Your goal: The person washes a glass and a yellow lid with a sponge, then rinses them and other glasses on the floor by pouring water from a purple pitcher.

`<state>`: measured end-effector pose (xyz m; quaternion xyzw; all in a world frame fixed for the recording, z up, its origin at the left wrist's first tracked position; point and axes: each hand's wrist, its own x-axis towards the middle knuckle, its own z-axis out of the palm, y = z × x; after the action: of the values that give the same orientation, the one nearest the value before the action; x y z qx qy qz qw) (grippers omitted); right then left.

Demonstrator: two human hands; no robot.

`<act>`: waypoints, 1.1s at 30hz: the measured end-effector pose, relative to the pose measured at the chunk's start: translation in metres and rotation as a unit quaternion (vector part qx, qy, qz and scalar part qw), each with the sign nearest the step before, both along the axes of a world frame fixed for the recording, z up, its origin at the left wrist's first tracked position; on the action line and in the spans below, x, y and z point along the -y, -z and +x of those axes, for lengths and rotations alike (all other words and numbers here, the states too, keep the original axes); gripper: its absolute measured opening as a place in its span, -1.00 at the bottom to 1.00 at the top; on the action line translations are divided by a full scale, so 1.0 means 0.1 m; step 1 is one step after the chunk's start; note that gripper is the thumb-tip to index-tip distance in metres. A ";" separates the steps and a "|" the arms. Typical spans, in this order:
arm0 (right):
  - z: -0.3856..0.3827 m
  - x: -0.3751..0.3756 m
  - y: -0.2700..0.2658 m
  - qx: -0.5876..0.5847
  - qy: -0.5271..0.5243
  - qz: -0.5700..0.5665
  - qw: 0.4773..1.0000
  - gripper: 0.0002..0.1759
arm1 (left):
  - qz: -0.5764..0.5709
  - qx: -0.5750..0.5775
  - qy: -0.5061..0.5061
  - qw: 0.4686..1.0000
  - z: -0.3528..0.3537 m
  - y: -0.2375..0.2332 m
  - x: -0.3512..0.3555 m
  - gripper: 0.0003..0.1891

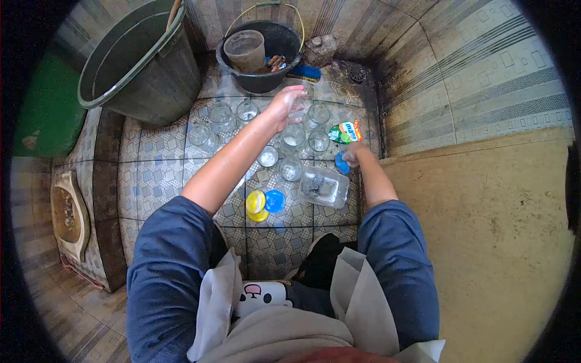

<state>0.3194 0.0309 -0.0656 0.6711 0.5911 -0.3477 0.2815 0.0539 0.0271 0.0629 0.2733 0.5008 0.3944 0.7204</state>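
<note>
My left hand is stretched forward over the far glass jars, fingers curved around a clear glass jar that is hard to make out. My right hand is closed on a round blue lid beside a green dish soap pouch. Between and below my arms stand several clear glass jars on the tiles. Nearer to me is a clear plastic tub with water and something dark inside. Left of it lie another blue lid and yellow lids.
A large grey bin stands at the far left. Ahead is a black bucket holding a scoop, with a blue brush beside it. A floor drain lies in the far right corner. A squat toilet is at left.
</note>
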 end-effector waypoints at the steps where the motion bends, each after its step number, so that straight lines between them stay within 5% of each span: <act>1: 0.04 0.00 0.11 0.000 0.000 0.002 1.000 -0.76 | -0.002 0.002 0.000 1.000 -0.01 0.00 0.01 -0.58; 3: 0.05 0.04 0.23 -0.053 -0.073 0.079 0.993 -0.78 | -0.003 0.004 0.000 1.000 -0.01 0.00 0.00 -0.59; 9: -0.06 0.03 0.16 -0.033 -0.190 0.027 0.981 -0.74 | -0.004 0.012 -0.009 1.000 -0.03 -0.02 0.00 -0.60; 16: -0.12 0.05 0.24 -0.041 -0.188 0.012 0.981 -0.76 | 0.001 0.002 -0.005 1.000 -0.02 0.01 0.01 -0.60; 21: 0.04 -0.25 0.93 -0.032 -0.030 -0.017 0.999 -0.79 | 0.000 0.003 -0.002 1.000 -0.01 0.04 0.01 -0.59; 25: -0.32 -0.45 -0.35 -0.025 0.032 -0.032 0.999 -0.85 | -0.008 0.003 -0.001 1.000 0.01 0.09 0.00 -0.58; 27: -0.34 -0.63 -0.60 -0.234 0.172 -0.023 0.957 -0.81 | -0.010 -0.005 -0.003 1.000 0.02 0.10 0.02 -0.58; 28: -0.39 -0.63 -0.77 -0.233 0.170 -0.023 0.957 -0.81 | -0.012 -0.001 -0.002 1.000 0.02 0.11 0.03 -0.56; 30: -0.56 -0.60 -1.02 -0.421 0.266 -0.039 0.866 -0.84 | -0.013 0.002 -0.002 1.000 0.02 0.15 0.03 -0.55; 31: -0.63 -0.62 -1.01 -0.422 0.265 -0.039 0.866 -0.84 | -0.017 -0.012 -0.025 0.999 0.03 0.16 0.03 -0.52; 33: -0.79 -0.72 -1.01 -0.571 0.252 -0.017 0.781 -0.89 | -0.021 -0.023 -0.048 0.998 0.05 0.26 0.00 -0.50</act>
<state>0.2400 0.1034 0.0350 0.4699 0.4470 -0.7360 -0.1942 0.0585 0.0270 0.0373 0.2422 0.5379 0.4118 0.6946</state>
